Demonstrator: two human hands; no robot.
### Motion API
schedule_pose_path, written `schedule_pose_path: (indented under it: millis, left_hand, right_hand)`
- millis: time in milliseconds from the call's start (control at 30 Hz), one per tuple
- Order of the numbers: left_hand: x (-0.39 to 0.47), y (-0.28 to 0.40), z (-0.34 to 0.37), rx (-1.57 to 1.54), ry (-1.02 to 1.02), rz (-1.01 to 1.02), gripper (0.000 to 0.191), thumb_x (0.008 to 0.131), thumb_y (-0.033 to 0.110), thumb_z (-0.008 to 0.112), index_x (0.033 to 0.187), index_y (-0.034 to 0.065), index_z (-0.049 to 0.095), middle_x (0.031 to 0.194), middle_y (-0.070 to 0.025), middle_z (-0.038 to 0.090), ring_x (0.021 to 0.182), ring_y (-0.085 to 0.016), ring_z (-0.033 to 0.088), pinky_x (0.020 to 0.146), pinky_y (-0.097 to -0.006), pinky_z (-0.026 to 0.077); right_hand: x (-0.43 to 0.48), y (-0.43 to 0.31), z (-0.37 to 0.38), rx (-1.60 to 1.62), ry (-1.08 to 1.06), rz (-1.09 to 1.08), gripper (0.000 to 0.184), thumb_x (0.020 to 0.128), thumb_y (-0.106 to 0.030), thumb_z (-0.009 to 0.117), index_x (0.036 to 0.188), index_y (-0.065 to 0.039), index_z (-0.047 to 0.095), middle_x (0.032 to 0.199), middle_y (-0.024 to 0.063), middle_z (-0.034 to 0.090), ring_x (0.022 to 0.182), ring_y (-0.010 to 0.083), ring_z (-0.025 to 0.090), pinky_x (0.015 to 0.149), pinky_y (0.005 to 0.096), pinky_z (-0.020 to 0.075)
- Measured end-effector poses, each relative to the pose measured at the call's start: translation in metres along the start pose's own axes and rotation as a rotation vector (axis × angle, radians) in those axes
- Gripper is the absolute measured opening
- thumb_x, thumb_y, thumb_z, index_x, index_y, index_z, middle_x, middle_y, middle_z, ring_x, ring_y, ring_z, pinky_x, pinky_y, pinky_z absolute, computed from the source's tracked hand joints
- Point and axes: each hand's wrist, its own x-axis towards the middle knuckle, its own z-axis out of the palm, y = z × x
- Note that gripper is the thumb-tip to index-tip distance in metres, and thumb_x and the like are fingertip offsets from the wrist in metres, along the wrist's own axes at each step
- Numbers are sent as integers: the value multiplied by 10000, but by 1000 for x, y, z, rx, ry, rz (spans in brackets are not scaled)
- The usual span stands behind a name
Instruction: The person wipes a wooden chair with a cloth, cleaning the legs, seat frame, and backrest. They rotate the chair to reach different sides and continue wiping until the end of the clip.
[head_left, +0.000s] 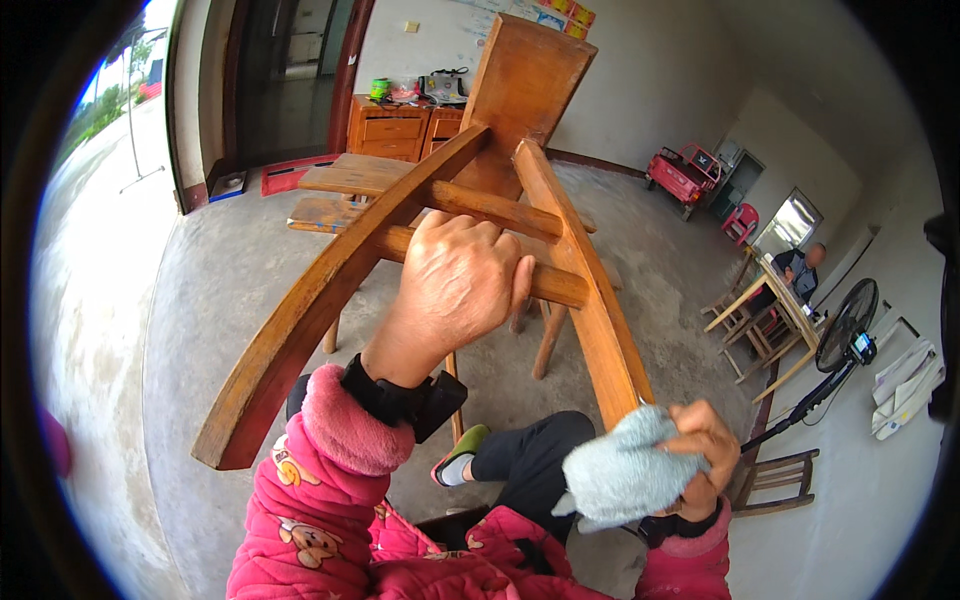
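Note:
A wooden stool (592, 315) is held tilted up before me, its flat seat (532, 75) at the far end and two curved legs spreading toward me. My left hand (465, 277) grips the nearer of two round rungs (561, 286) that join those legs. At the lower end of the right leg, my right hand (705, 450) holds a pale blue-grey cloth (634, 469) against the wood. The cloth covers that leg's tip. The left leg's end (225, 442) is bare and untouched.
Behind the stool stand wooden benches (352, 174) and a drawer cabinet (390, 131) with items on top. To the right are a black fan (846, 326), a small wooden chair (776, 480) and a person (799, 270) seated at a table (787, 300). A red three-wheeler (684, 176) stands farther back.

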Motion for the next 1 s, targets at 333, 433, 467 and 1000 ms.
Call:
schedule_pose_path:
  millis: [333, 433, 467, 1000]
  left_hand:
    - [1, 0, 1, -1, -72, -36, 213, 820, 232, 662, 697, 75, 587, 676, -83, 570, 713, -276, 602, 721, -396, 434]
    - [0, 1, 3, 27, -68, -40, 188, 805, 218, 661, 701, 80, 589, 682, -79, 572, 720, -272, 602, 709, -393, 427]
    - [0, 0, 3, 26, -65, -39, 159, 778, 206, 664, 705, 87, 590, 677, -69, 559, 710, -269, 591, 697, -392, 418]
    - [1, -3, 8, 45, -2, 5, 114, 734, 163, 655, 672, 93, 590, 652, -54, 562, 672, -248, 598, 658, -370, 425]
  right_hand:
    - [56, 47, 5, -124, -75, -112, 297, 858, -286, 626, 886, -1, 706, 799, 80, 560, 712, 208, 544, 641, 324, 444]
    - [91, 81, 21, -58, -54, -95, 232, 868, -214, 607, 895, 6, 676, 811, 84, 562, 757, 195, 553, 684, 305, 447]
    - [103, 93, 27, -44, -53, -98, 218, 874, -197, 605, 890, 14, 658, 815, 79, 563, 763, 181, 550, 692, 298, 446]
    - [156, 143, 53, 42, -16, 32, 207, 913, -149, 615, 939, 55, 636, 839, 32, 565, 785, 122, 515, 714, 269, 439]
